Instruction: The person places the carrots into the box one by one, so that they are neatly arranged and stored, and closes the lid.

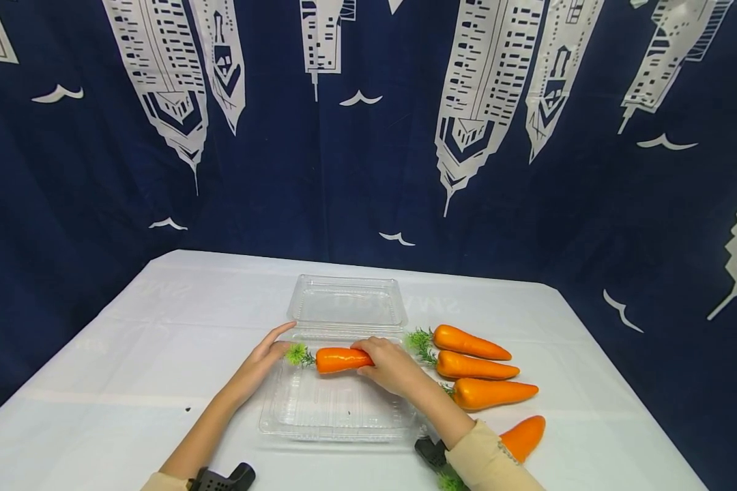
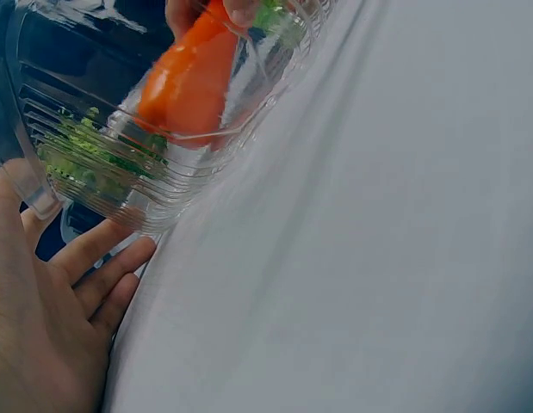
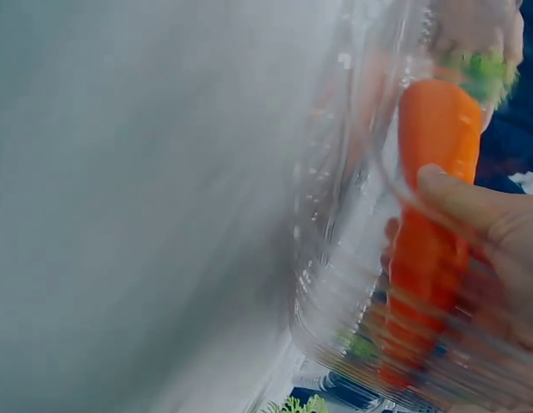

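Observation:
An orange carrot [image 1: 338,360] with a green leafy top lies across the far part of a clear plastic clamshell container [image 1: 338,431], its leaves toward the left. My right hand [image 1: 391,367] grips the carrot's narrow end; in the right wrist view the thumb [image 3: 460,200] presses along its side. My left hand [image 1: 264,361] rests at the container's left wall, close to the leaves [image 1: 299,354]. In the left wrist view its fingers [image 2: 107,267] are extended against the outside of the ridged wall. The container's lid [image 1: 348,300] is folded back, away from me.
Right of the container, several more carrots [image 1: 488,393] lie on the white table [image 1: 117,389], tips to the right. One nearer carrot [image 1: 524,436] is partly covered by my right sleeve [image 1: 491,458]. A dark blue patterned cloth [image 1: 319,170] hangs behind the table.

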Available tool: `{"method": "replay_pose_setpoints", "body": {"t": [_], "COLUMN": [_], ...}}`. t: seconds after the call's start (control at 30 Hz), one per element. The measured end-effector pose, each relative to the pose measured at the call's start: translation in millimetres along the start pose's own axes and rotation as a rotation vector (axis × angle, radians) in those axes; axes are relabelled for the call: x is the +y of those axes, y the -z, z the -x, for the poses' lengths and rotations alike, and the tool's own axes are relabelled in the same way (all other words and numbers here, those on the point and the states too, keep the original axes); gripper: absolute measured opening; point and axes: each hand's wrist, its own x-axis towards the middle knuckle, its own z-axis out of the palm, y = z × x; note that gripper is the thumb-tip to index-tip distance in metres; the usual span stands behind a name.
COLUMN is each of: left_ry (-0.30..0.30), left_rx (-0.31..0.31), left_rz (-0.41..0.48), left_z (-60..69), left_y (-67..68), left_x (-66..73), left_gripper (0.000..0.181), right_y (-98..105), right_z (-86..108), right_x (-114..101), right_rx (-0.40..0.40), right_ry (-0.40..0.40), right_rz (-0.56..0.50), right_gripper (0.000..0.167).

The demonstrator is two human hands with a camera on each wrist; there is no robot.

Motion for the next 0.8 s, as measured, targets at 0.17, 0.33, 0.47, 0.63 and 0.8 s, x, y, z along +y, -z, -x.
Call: {"method": "replay_pose_setpoints", "body": {"t": [0.17, 0.33, 0.47, 0.63, 0.8], "left_ry": [-0.004, 0.000, 0.005, 0.009, 0.015], "left_rx": [0.003, 0.012, 0.010, 0.008, 0.014], "left_rz": [0.012, 0.026, 0.020, 0.009, 0.015], "left_z": [-1.1, -0.9, -0.7, -0.7, -0.7], "left_y": [-0.5, -1.1, -0.9, -0.8, -1.4], "left_x": [-0.3, -0.4, -0.3, -0.5, -0.3], "left_gripper": [0.043, 0.043, 0.043, 0.043, 0.043], "right_y": [-1.0, -1.8, -1.9, -1.9, -1.9], "right_z": [-1.1, -0.5, -0.2, -0.3, 0.4], "right_x": [0.6, 0.3, 0.0, 0.7, 1.7], "right_rx": [0.008, 0.029, 0.062, 0.092, 0.100], "right_ry": [0.000, 0.021, 0.031, 0.036, 0.028], "right_rz": [0.041, 0.098, 0.125, 0.130, 0.136], "right_gripper": [0.039, 0.038, 0.035, 0.030, 0.027]}}
